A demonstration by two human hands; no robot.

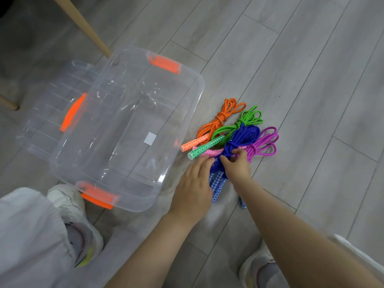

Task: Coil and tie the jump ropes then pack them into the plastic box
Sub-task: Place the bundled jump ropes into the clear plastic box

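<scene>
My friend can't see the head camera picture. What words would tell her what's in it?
Two hands, left hand and right hand, work on a blue jump rope on the floor, beside orange, green and purple coiled ropes. A clear plastic box stands empty alongside.

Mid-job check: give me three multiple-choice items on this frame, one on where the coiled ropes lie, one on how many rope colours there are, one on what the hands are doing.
1. Where do the coiled jump ropes lie?
A. inside the clear box
B. on the grey plank floor, right of the clear plastic box with orange latches
C. on a chair

2. How many rope colours show?
A. two
B. six
C. four

3. What are the hands doing?
A. both at the blue coiled rope
B. both lifting the box
C. both idle

Key:
1 B, the box holds no ropes and the bundle lies on the floor beside it.
2 C, orange rope, green rope, blue and purple rope.
3 A, the right hand pinches the blue cord while the left hand rests against it.
</scene>
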